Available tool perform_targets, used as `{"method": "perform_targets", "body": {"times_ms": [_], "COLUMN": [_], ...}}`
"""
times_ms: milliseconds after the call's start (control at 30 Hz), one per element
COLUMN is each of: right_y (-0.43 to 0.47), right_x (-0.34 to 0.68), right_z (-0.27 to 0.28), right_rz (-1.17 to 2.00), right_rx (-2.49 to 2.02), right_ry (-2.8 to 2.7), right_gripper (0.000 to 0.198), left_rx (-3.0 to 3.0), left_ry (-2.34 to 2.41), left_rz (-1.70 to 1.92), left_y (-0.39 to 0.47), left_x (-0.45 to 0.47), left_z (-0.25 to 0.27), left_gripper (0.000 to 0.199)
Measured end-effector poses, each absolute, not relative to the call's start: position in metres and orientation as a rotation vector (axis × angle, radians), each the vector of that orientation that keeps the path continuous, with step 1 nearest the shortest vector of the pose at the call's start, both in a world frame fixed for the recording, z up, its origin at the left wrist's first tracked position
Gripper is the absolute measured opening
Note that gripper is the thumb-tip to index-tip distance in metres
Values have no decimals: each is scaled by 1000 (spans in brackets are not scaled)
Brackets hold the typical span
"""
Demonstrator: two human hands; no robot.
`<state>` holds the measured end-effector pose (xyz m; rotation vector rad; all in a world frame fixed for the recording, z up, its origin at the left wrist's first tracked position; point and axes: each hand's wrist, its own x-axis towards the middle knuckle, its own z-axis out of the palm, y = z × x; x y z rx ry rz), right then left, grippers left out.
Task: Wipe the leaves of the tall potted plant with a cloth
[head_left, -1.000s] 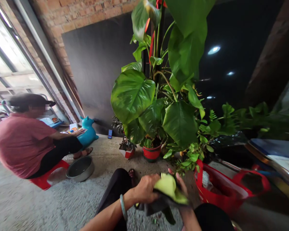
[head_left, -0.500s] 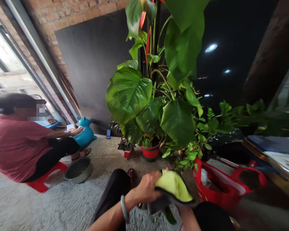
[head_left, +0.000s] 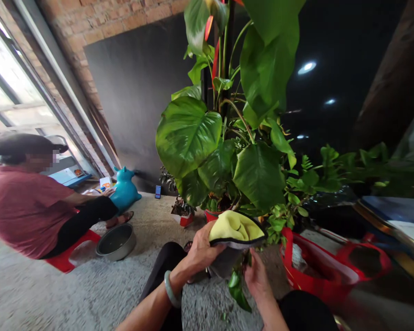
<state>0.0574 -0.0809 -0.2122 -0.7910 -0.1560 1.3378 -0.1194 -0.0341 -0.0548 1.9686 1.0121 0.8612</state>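
Yellow cloth (head_left: 235,227): just in front of me, looks soft and light; best held by the dark edge (head_left: 238,242).
Left hand (head_left: 203,248): gripping its side.
Right hand (head_left: 258,275): beside dangling leaves (head_left: 237,289), grip I can't tell; they look tender, best pinched near the top.

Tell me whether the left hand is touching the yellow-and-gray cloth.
Touching. The head view shows the left hand holding the yellow-and-gray cloth at its left side, with no gap visible where they meet.
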Motion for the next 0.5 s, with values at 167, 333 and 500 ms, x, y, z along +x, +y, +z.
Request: {"method": "perform_targets", "body": {"times_ms": [167, 333, 500], "right_y": [-85, -92, -91], "right_x": [56, 59, 63], "right_z": [-193, -177, -174], "right_rz": [1423, 1507, 1294], "right_rx": [-826, -747, -775], "right_ry": [-77, -39, 69], "right_gripper": [53, 50, 27], "left_rx": [2325, 2197, 1952], "left_ry": [862, 825, 934], "left_rz": [119, 292, 890], "left_y": [-45, -45, -38], "left_x": [-124, -148, -142], "left_z": [-115, -100, -34], "left_gripper": [49, 35, 42]}}
